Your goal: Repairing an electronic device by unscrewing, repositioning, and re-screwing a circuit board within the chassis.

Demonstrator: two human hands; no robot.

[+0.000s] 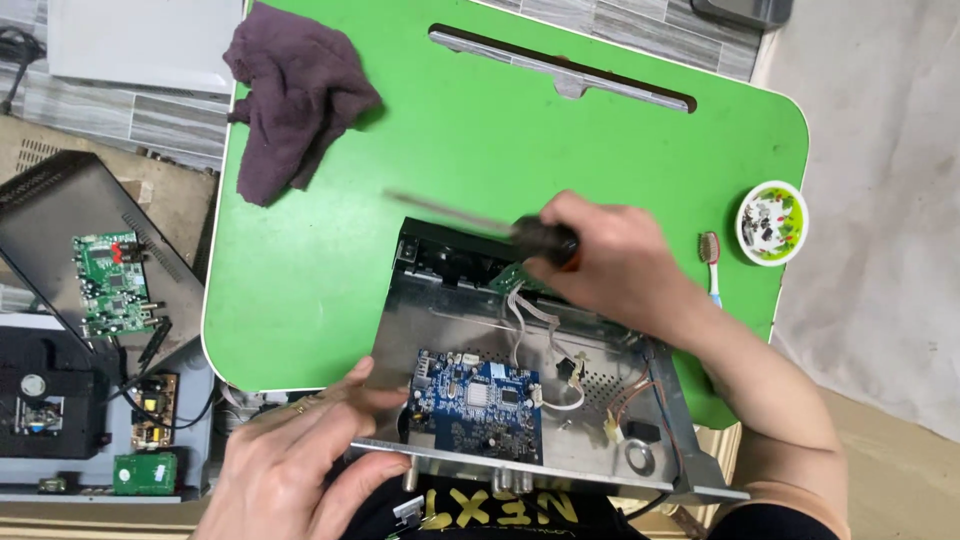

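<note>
Grey tiled floor shows around a bright green table with rounded corners and a long slot near its far edge. On the green surface, at the near edge, sits an open metal case, a shallow tray of dull silver sheet with a perforated floor and a black front panel at its far side. Inside it lies a blue circuit board, roughly square and studded with small chips, with flat grey ribbon cables and thin coloured wires looping to its right.

The left hand rests on the case's near left corner, fingers spread and loose, thumb pressed along the metal rim, grasping nothing. The right hand is clenched around the dark handle of a screwdriver, whose thin shaft is blurred and points left above the case's far edge.

A crumpled purple cloth lies at the table's far left corner. A toothbrush lies just beside the right hand, and a small round bowl of tiny parts sits at the table's right edge. Left of the table, on the floor, are a black cover bearing a green board, and other loose boards.
</note>
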